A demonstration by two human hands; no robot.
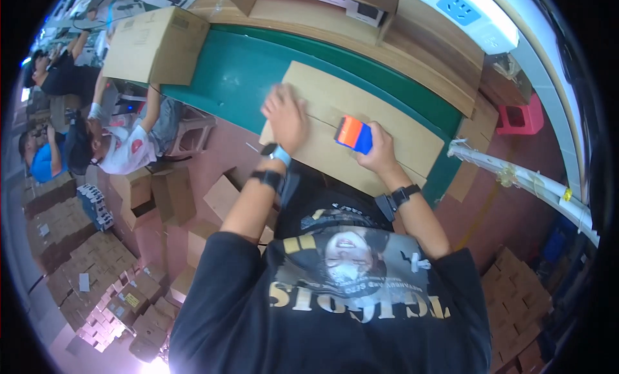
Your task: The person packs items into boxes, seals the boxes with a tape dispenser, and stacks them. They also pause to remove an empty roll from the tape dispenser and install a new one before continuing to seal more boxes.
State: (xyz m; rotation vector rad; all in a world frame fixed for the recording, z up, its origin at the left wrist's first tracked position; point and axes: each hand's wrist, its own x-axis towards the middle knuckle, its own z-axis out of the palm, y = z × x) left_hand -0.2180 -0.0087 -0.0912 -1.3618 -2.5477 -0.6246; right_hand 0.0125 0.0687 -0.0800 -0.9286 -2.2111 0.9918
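While boxes crowd the floor, flat cardboard point(387, 119) lies on my green tabletop point(238, 71). My left hand point(285, 116) presses it, fingers spread. My right hand point(377, 151) grips an orange-and-blue scraper point(353, 134) resting on the cardboard.

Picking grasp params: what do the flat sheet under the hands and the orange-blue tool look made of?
Flat sheet: likely corrugated cardboard, matte tan, with a fold crease. Left hand presses on it. Orange-blue tool in right hand: probably plastic, smooth and saturated; too small to be sure.
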